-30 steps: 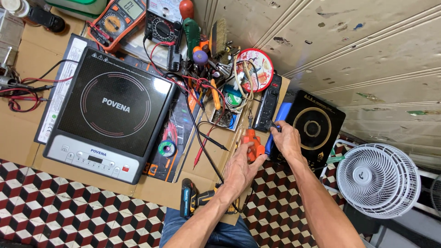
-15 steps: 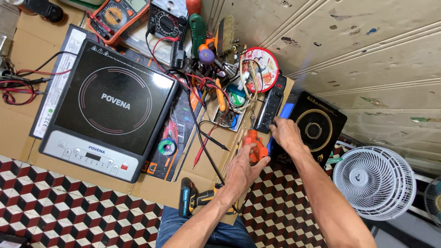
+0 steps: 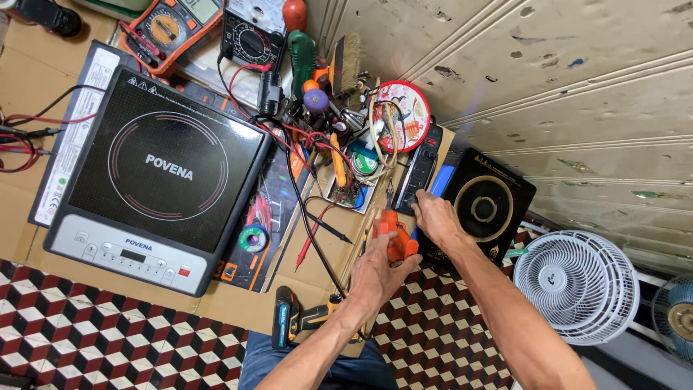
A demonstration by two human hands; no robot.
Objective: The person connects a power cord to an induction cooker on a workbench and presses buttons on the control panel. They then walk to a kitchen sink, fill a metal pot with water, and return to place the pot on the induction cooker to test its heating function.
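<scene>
I observed my left hand (image 3: 379,267) wrapped around an orange tool (image 3: 395,242), fingers closed on its body, held just above the cardboard sheet (image 3: 317,249) near its right edge. My right hand (image 3: 435,217) rested flat, fingers loosely spread and holding nothing, on the black power strip (image 3: 422,173), beside the small black induction cooker (image 3: 485,206). A large induction cooker (image 3: 159,170) lay well apart at left; a cordless drill (image 3: 292,321) lay near my left wrist.
</scene>
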